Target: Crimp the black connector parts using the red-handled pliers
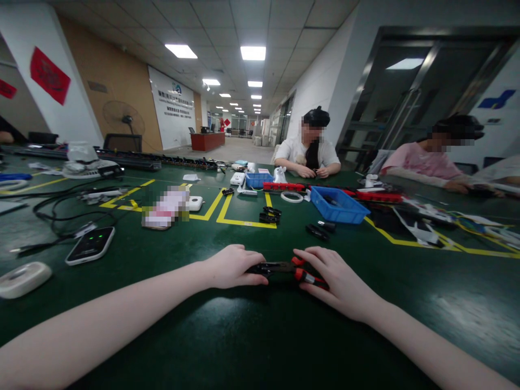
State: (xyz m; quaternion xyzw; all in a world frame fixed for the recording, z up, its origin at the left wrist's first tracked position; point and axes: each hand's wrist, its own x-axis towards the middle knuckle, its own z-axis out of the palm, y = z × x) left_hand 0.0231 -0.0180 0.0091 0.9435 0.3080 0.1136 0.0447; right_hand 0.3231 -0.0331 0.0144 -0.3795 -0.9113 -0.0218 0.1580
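Green tabletop (244, 341), yellow tape (247, 222), larger blue tray (345, 214), white-edged device (90, 245)

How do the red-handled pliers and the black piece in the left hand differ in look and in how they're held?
Colour: the red-handled pliers show red and dark grips and dark jaws; the black piece shows no red.
Hold: the right hand has the pliers by their spread handles; the left hand pinches the black piece, partly hiding it.
Shared: both are in hand, the pliers' jaws meeting or nearly meeting the piece.
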